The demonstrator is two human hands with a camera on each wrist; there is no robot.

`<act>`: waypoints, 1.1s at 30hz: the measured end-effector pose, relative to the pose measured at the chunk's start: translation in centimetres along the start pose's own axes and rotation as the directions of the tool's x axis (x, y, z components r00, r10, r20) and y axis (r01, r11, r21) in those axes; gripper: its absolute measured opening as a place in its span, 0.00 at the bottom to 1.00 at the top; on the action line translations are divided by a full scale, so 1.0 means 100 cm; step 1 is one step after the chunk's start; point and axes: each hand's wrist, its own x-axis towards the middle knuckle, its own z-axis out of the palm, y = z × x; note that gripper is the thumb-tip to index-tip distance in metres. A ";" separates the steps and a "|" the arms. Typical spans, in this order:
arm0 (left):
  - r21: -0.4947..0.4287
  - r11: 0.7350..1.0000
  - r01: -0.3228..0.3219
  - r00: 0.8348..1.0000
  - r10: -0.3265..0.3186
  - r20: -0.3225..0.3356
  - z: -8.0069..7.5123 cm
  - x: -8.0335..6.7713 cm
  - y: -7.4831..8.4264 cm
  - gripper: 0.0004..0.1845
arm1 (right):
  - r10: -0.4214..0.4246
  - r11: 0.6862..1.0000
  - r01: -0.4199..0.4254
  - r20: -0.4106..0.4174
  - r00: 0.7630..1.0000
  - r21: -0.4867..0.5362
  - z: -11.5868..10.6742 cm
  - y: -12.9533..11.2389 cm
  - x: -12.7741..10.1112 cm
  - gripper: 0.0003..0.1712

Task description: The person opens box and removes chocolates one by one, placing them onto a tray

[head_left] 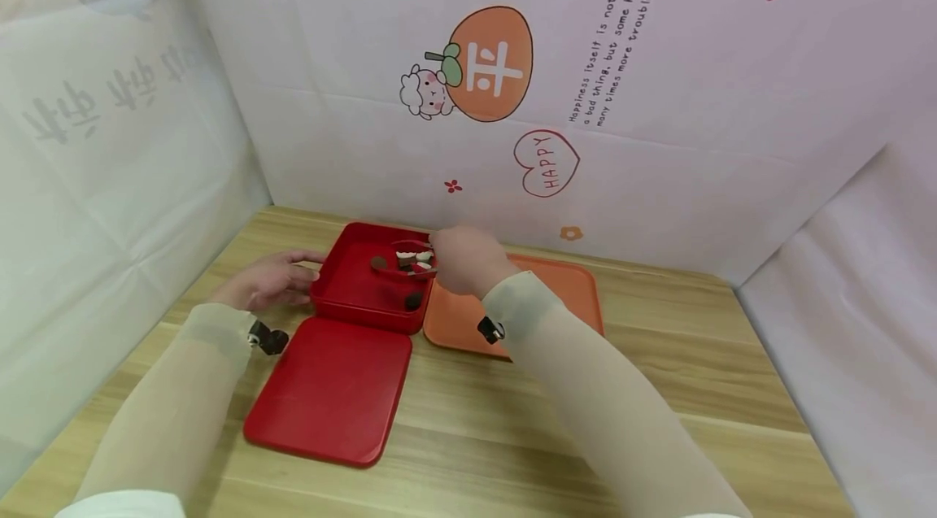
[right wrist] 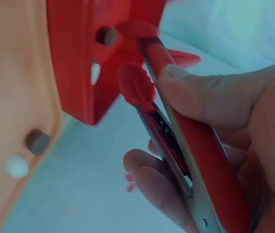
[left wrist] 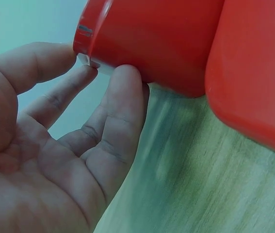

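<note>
My right hand [head_left: 468, 259] grips a pair of red-and-metal tongs [right wrist: 190, 141] over the right part of an open red box [head_left: 351, 311]. The tongs' red scalloped tips stand apart inside the box. In the head view a brown piece [head_left: 378, 263] shows beside one tip. Small brown and white pieces lie at the box's right side, among them a dark piece [head_left: 413, 301] near the front right corner. At the box's left wall, my left hand [head_left: 281, 278] touches the outside and rim with its fingertips, its palm facing the box in the left wrist view.
A red lid [head_left: 329, 392] lies flat in front of the box. Right of the box is an orange tray [head_left: 578, 290], partly covered by my right arm; a brown piece [right wrist: 37, 141] and a white piece [right wrist: 17, 166] sit near its edge. Printed cloth walls [head_left: 329, 136] enclose the wooden table.
</note>
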 end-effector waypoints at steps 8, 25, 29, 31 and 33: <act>0.008 1.000 -0.001 1.000 0.001 0.009 0.000 0.000 0.001 0.32 | 0.044 0.993 -0.048 0.033 0.998 0.105 0.017 -0.003 0.010 0.03; 0.010 1.000 -0.002 1.000 0.002 -0.001 0.002 -0.002 0.001 0.32 | 0.110 0.971 -0.117 0.041 0.993 0.207 0.038 -0.011 0.022 0.07; 0.008 1.000 0.004 1.000 -0.004 -0.002 0.002 -0.002 0.002 0.32 | 0.109 0.969 -0.118 0.052 0.993 0.218 0.040 -0.011 0.023 0.11; 0.008 1.000 0.002 1.000 -0.002 -0.001 0.002 -0.002 0.002 0.32 | 0.106 0.970 -0.115 0.051 0.993 0.214 0.041 -0.011 0.023 0.13; 0.009 1.000 -0.001 1.000 0.001 0.000 0.002 -0.003 0.002 0.32 | 0.105 0.972 -0.112 0.047 0.993 0.206 0.041 -0.011 0.024 0.12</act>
